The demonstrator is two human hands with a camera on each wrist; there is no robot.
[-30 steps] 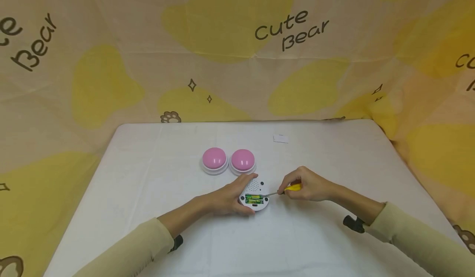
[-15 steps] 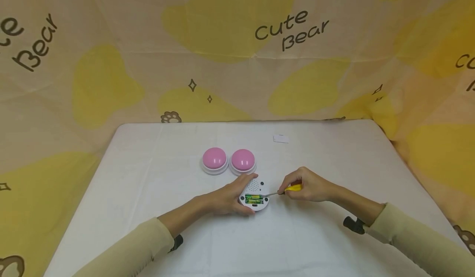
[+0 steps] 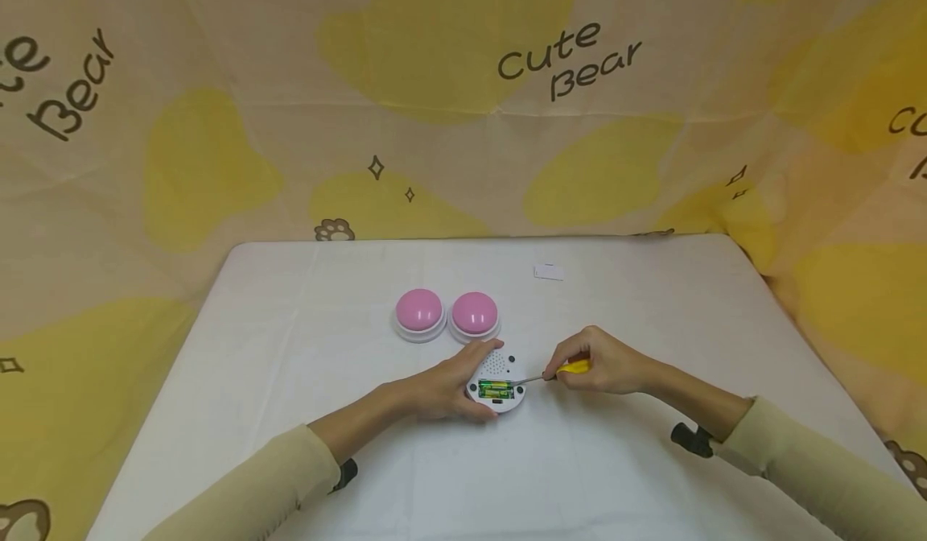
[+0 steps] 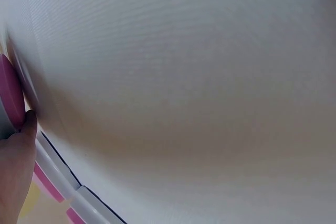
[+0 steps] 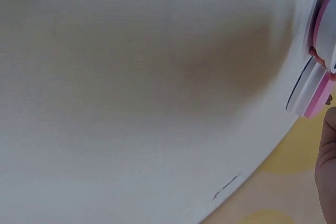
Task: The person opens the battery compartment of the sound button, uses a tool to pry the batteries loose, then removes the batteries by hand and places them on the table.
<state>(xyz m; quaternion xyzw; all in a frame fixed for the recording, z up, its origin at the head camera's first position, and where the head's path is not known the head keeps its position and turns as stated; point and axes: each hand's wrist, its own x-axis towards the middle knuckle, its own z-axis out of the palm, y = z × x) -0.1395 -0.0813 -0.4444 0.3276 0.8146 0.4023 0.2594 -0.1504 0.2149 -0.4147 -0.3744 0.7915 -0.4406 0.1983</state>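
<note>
An upturned round push-button with a white base (image 3: 494, 362) is gripped at its left side by my left hand (image 3: 440, 385), thumb and fingers spread around the rim. Its battery compartment lies uncovered, with green-and-yellow batteries (image 3: 496, 388) inside. My right hand (image 3: 610, 361) pinches a yellow-handled screwdriver (image 3: 574, 367), whose metal tip meets the right end of the batteries. In the left wrist view, the held button's pink dome (image 4: 11, 94) faces down beside my fingers. The right wrist view catches only part of my right hand (image 5: 327, 167), and the screwdriver is out of sight there.
Two pink-domed push-buttons, a left one (image 3: 418, 310) and a right one (image 3: 474, 313), stand upright just behind the held one. A small white rectangular piece (image 3: 548, 271) lies farther back on the white-covered table (image 3: 290, 364). A yellow patterned cloth (image 3: 434, 82) hangs behind.
</note>
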